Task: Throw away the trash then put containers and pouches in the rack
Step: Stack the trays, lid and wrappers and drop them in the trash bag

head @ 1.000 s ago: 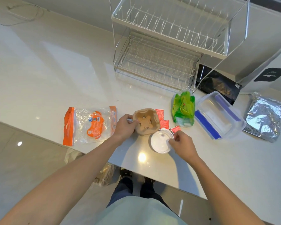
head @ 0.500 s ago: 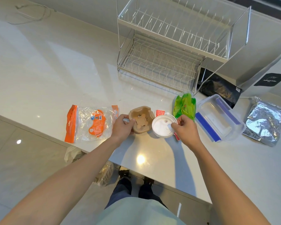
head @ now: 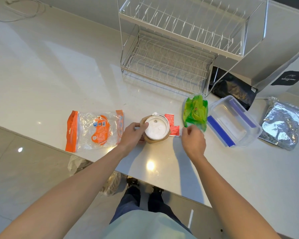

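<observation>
While the left hand point(head: 134, 133) clasps lid point(head: 156, 129) and holder point(head: 149, 139) mid-frame, right hand point(head: 193, 138) pinches a sachet point(head: 174, 131): trash-gathering; binning should follow.

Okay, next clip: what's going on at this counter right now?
A person is gathering trash on a white counter. The left hand steadies a brown cardboard cup holder with a round white plastic lid resting on it. The right hand pinches the edge of the small red sauce packets beside it. A green plastic wrapper, a clear lidded container with blue clips, a silver foil pouch and an orange-and-clear bag lie untouched. The wire dish rack holds nothing yet.
</observation>
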